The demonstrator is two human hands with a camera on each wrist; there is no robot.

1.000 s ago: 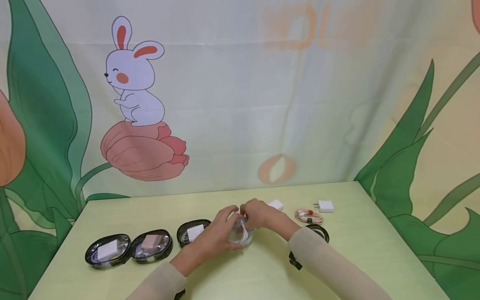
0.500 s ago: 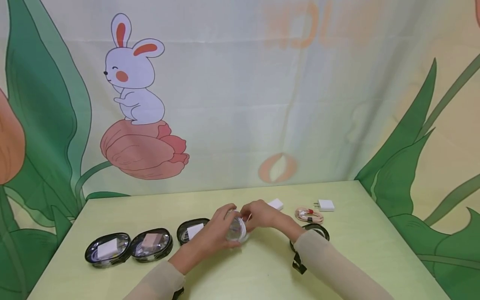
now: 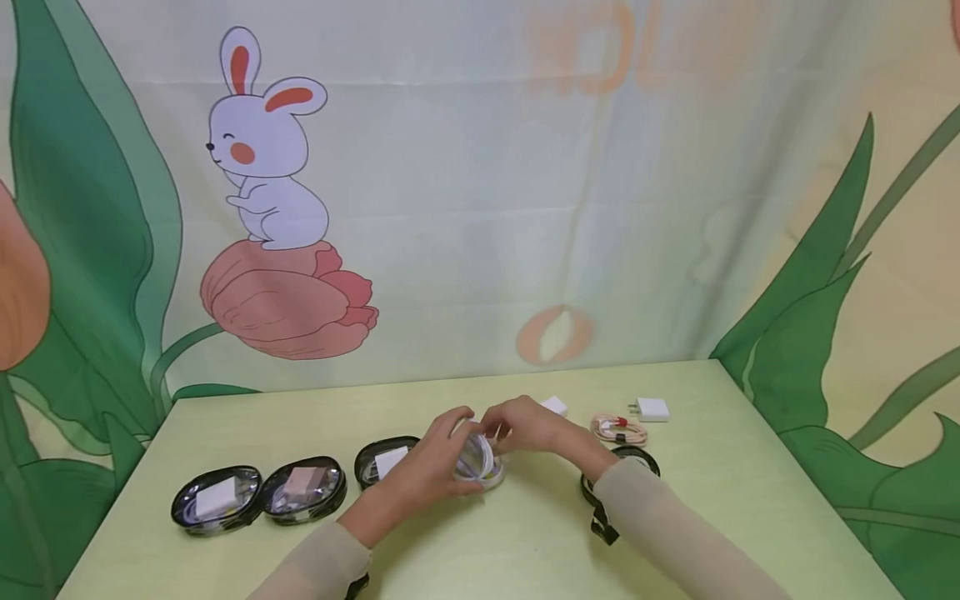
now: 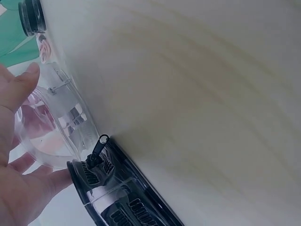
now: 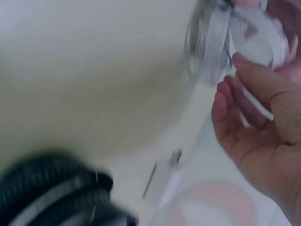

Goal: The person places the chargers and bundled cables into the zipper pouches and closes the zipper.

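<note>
A round clear pouch [image 3: 477,468] with a white rim stands at the middle of the table, its lid tilted up. My left hand [image 3: 429,460] grips it from the left, with the thumb on one side and fingers spread on the other in the left wrist view. On its right side is my right hand [image 3: 525,425], fingers bent, thumb and fingertips together right at the rim. The right wrist view shows that thumb close against the clear plastic [image 5: 214,42]. A black-rimmed clear pouch [image 4: 124,197] with a zip pull lies just beside the left fingers.
Two black-rimmed pouches [image 3: 303,490] with chargers inside sit farther left. A white charger [image 3: 555,406] lies behind the right hand. Farther right are a pink coiled cable [image 3: 619,429], another white charger [image 3: 652,409] and a black-rimmed case [image 3: 637,455] partly under the sleeve.
My right hand has shifted from the pouch's top to its right side. The white rim has tilted up from the base. My left hand has kept its place on the pouch.
</note>
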